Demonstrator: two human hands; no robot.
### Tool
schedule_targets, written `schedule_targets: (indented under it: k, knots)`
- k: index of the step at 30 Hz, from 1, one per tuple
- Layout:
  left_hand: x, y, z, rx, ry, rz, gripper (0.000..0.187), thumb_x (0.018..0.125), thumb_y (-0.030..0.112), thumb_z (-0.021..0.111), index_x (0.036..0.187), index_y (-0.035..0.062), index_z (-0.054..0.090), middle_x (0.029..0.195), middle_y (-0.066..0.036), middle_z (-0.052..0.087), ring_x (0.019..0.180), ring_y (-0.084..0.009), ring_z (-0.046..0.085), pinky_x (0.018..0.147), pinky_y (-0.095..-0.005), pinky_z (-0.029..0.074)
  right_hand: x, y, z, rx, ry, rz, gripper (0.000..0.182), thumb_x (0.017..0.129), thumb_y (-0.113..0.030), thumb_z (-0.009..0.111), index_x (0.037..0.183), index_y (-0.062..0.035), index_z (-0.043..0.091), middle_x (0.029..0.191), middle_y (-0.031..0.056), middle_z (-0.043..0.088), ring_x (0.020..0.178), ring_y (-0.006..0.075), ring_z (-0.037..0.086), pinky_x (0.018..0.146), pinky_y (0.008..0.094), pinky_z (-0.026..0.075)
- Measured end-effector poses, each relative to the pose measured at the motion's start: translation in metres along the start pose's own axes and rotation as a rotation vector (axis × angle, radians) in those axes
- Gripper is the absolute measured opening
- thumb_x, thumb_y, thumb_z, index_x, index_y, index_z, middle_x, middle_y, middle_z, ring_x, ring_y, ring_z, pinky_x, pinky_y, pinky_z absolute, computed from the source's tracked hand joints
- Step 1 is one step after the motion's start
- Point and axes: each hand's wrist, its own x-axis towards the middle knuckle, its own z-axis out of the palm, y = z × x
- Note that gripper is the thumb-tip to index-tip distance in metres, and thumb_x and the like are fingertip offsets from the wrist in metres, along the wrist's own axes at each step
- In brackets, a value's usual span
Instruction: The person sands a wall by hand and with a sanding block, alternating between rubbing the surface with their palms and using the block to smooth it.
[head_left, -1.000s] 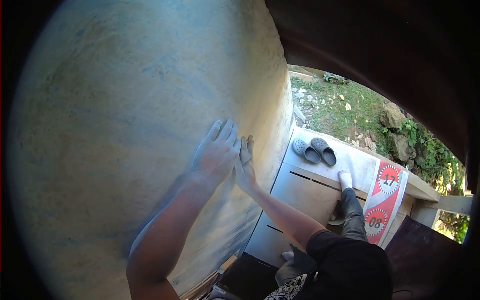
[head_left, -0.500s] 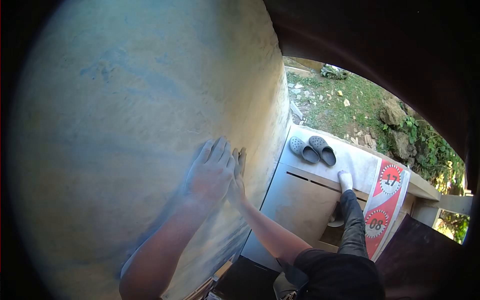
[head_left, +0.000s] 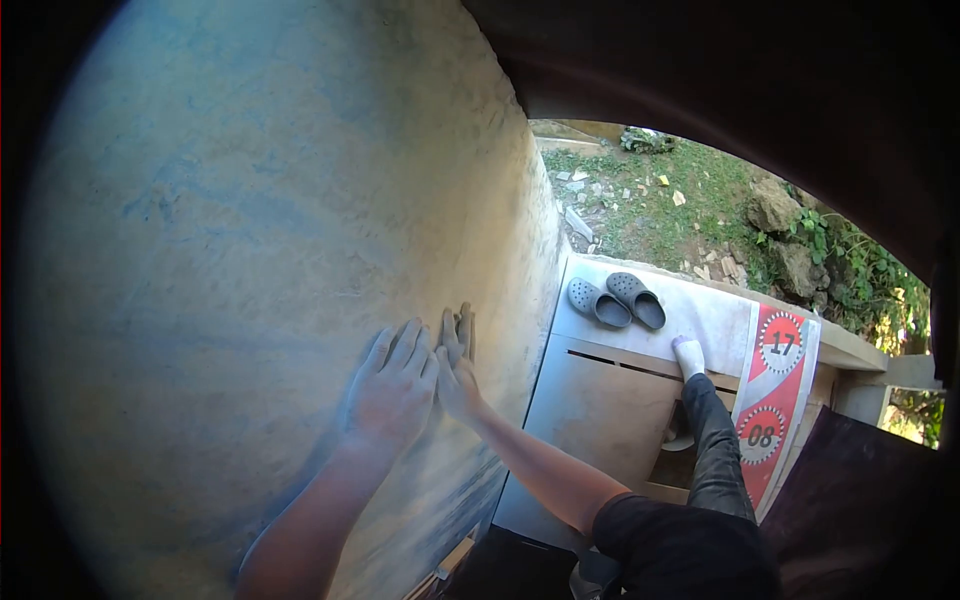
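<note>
My left hand (head_left: 393, 390) lies flat against the pale, blue-smudged wall (head_left: 250, 250), its fingers extended and pointing up the surface. Just to the right of it, my right hand (head_left: 459, 368) is on the same wall near the corner, fingers stretched out with dusty grey tips. The two hands are side by side, very close to each other. Neither hand shows anything held; both palms are hidden from view.
Grey clogs (head_left: 617, 300) stand on a white ledge (head_left: 700, 320) at the right, near my foot (head_left: 688, 356). A red and white strip (head_left: 776, 390) reads 17 and 08. Dark cloth (head_left: 740, 70) hangs above. Grass and rocks (head_left: 775, 205) lie beyond.
My left hand has slid down and slightly left on the wall. My right hand has shifted left, with more of its fingers showing. The view has turned slightly.
</note>
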Motion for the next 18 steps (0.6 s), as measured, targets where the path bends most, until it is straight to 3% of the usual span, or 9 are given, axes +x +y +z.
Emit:
schedule_targets:
  k: [2, 4, 9, 11, 14, 17, 18]
  knots:
    - [-0.006, -0.004, -0.012, -0.038, -0.031, -0.01, 0.044, 0.087, 0.026, 0.066, 0.125, 0.0059, 0.067, 0.153, -0.013, 0.052, 0.151, -0.0261, 0.036, 0.124, -0.0475, 0.024, 0.0, 0.037, 0.008, -0.017, -0.043, -0.06, 0.058, 0.113, -0.03, 0.031, 0.166, -0.0077, 0.021, 0.173, 0.0234, 0.003, 0.16, 0.0381, 0.002, 0.128, 0.0444, 0.007]
    - [-0.004, -0.009, -0.019, -0.016, -0.052, 0.004, 0.043, 0.087, 0.026, 0.066, 0.125, 0.0058, 0.067, 0.152, -0.013, 0.053, 0.15, -0.026, 0.037, 0.124, -0.0476, 0.025, 0.02, 0.094, 0.015, 0.572, 0.146, 0.127, 0.059, 0.114, -0.032, 0.03, 0.166, -0.0065, 0.019, 0.173, 0.0234, 0.003, 0.16, 0.0363, 0.001, 0.128, 0.0428, 0.006]
    - [0.038, -0.011, -0.008, -0.017, -0.064, -0.006, 0.044, 0.087, 0.027, 0.066, 0.125, 0.0057, 0.067, 0.153, -0.013, 0.052, 0.15, -0.0261, 0.037, 0.124, -0.0481, 0.025, 0.106, 0.057, -0.02, 0.313, 0.104, 0.087, 0.06, 0.113, -0.032, 0.031, 0.165, -0.0036, 0.017, 0.173, 0.0242, 0.003, 0.16, 0.0372, -0.002, 0.128, 0.0439, 0.004]
    - [0.042, -0.005, -0.002, -0.033, 0.059, -0.091, 0.042, 0.089, 0.026, 0.063, 0.125, 0.0058, 0.067, 0.153, -0.013, 0.052, 0.15, -0.0261, 0.036, 0.124, -0.0479, 0.025, 0.081, 0.038, -0.027, 0.157, 0.041, 0.068, 0.061, 0.113, -0.031, 0.031, 0.165, -0.0022, 0.016, 0.172, 0.0247, 0.002, 0.16, 0.0376, -0.004, 0.128, 0.0444, 0.003]
    - [0.035, 0.002, 0.011, -0.025, 0.049, -0.085, 0.039, 0.091, 0.025, 0.061, 0.125, 0.0062, 0.067, 0.153, -0.013, 0.052, 0.151, -0.0259, 0.036, 0.125, -0.0468, 0.024, 0.039, 0.009, -0.027, 0.109, -0.163, -0.044, 0.062, 0.113, -0.028, 0.036, 0.165, -0.0012, 0.016, 0.173, 0.0248, -0.002, 0.16, 0.0393, -0.008, 0.128, 0.0463, 0.002]
    - [0.036, 0.004, 0.015, -0.01, 0.03, -0.078, 0.038, 0.092, 0.024, 0.058, 0.124, 0.0061, 0.067, 0.153, -0.012, 0.053, 0.151, -0.0253, 0.037, 0.125, -0.0461, 0.024, 0.013, 0.062, -0.027, -0.011, -0.21, -0.12, 0.064, 0.113, -0.026, 0.037, 0.165, -0.0013, 0.01, 0.173, 0.0226, -0.006, 0.16, 0.0355, -0.006, 0.129, 0.0442, 0.004]
    - [0.037, 0.003, 0.015, -0.011, 0.032, -0.079, 0.038, 0.092, 0.024, 0.058, 0.124, 0.0061, 0.067, 0.153, -0.012, 0.053, 0.151, -0.0253, 0.037, 0.125, -0.0461, 0.024, 0.022, 0.089, -0.024, 0.095, -0.129, 0.055, 0.064, 0.113, -0.026, 0.035, 0.166, -0.0025, 0.006, 0.173, 0.0212, -0.005, 0.161, 0.0337, -0.003, 0.129, 0.0431, 0.006]
